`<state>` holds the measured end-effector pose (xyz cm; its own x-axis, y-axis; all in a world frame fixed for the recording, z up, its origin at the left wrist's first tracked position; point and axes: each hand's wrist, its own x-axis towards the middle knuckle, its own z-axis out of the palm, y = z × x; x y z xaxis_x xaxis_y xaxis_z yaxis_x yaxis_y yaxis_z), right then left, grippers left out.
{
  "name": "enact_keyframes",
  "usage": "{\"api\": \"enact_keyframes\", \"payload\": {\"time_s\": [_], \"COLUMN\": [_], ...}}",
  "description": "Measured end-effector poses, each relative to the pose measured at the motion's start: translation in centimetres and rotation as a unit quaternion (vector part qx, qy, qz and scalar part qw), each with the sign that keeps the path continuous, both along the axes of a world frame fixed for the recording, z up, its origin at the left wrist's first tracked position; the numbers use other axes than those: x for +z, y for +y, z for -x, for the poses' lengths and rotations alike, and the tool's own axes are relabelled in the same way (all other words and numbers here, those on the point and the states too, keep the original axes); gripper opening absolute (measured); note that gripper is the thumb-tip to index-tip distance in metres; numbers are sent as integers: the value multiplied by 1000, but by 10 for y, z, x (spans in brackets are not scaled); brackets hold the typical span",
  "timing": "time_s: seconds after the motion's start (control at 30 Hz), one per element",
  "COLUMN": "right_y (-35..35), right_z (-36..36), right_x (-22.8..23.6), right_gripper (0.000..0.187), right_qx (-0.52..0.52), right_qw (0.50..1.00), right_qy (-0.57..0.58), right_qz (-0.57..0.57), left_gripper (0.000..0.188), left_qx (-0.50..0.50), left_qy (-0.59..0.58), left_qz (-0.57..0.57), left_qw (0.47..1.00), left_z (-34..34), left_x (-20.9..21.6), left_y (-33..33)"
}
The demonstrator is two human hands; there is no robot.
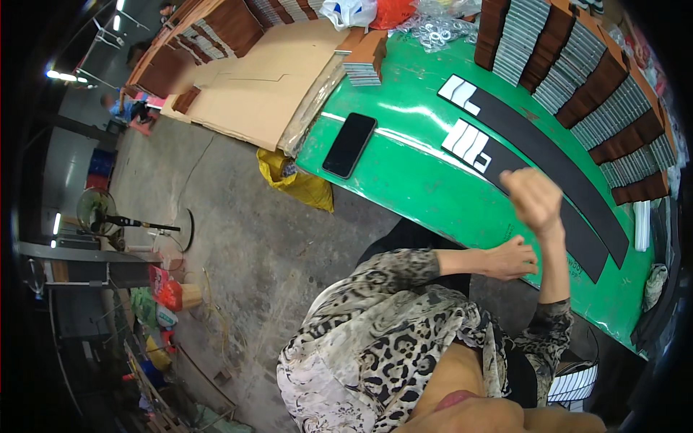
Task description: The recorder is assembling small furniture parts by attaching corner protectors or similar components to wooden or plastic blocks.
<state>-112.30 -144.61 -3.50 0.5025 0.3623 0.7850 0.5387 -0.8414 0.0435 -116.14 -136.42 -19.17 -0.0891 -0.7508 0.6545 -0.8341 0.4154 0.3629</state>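
Note:
Two long curved black strips lie side by side on the green tabletop, the far strip and the near strip. White pieces rest on the far strip's left end, and more white pieces lie on the near strip's left end. Over the near strip, my right hand is raised with curled fingers, slightly blurred. My left hand is closed near the table's front edge, below the right one. What either hand pinches, if anything, is too small or hidden.
A black phone lies left on the table. Stacks of brown and grey pieces line the back right, with a smaller stack and clear bags of rings at the back. A yellow sack and a fan stand left.

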Motion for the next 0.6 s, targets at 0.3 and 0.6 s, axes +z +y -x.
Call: {"api": "enact_keyframes", "payload": {"time_s": [0.3,0.6], "right_y": [80,91], "right_z": [34,29], "right_x": [-121,-151], "right_gripper": [16,13], "right_qx": [-171,-211], "right_qw": [915,875], "right_qy": [172,254], "right_qz": [-322,-353], "left_gripper": [19,89], "left_qx": [360,659], "left_qy": [114,222], "left_qz": [97,-66], "left_qw": [921,716], "left_z": [-214,-404], "left_x": [39,41], "left_y": [178,180]}}
